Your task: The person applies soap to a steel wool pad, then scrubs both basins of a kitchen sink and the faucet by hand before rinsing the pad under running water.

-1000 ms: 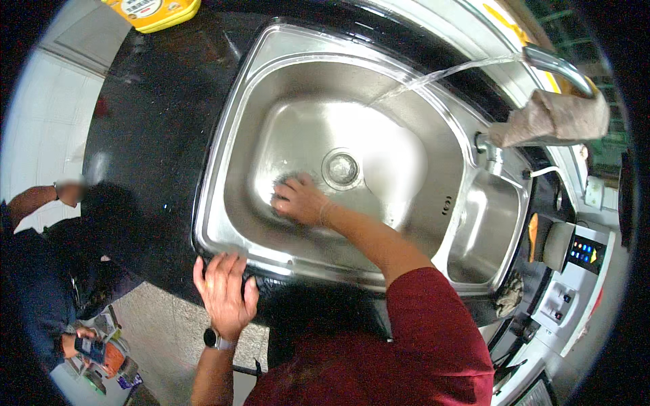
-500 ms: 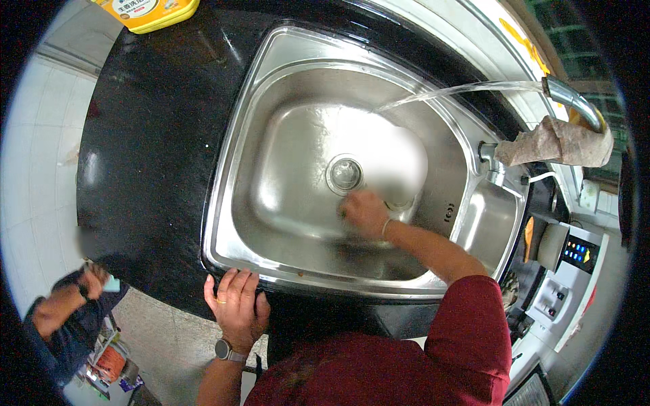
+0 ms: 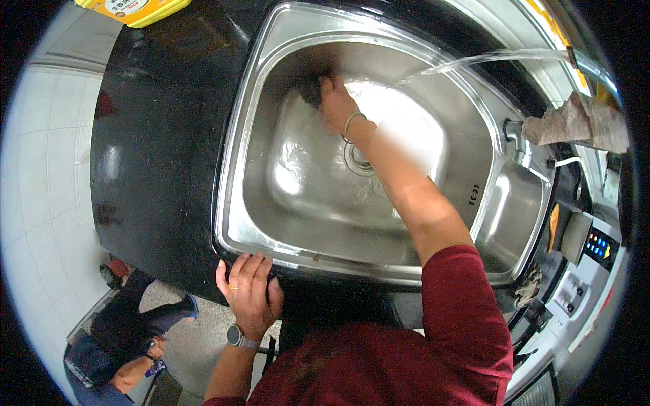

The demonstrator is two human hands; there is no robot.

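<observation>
My right hand (image 3: 338, 107) reaches deep into the steel sink (image 3: 271, 230), at its far left wall beyond the drain (image 3: 359, 160). The fingers are closed on a dark scouring pad (image 3: 311, 91), blurred and partly hidden, pressed against the steel. A stream of water (image 3: 467, 64) arcs from the faucet (image 3: 594, 71) at the right into the far side of the basin. My left hand (image 3: 252, 294) lies on the near counter edge by the sink's front left corner, its fingers stretched out over the edge and holding nothing.
Black countertop (image 3: 162, 155) spreads left of the sink, with a yellow container (image 3: 139, 10) at its far end. Brownish cloth (image 3: 575, 123) wraps the faucet area. A smaller basin (image 3: 508, 210) adjoins on the right. Another person (image 3: 122, 338) is at the lower left.
My right hand has moved from beside the drain to the far left wall of the basin, pad in hand. My left hand stays on the edge. The other person has shifted, and the view has tilted slightly.
</observation>
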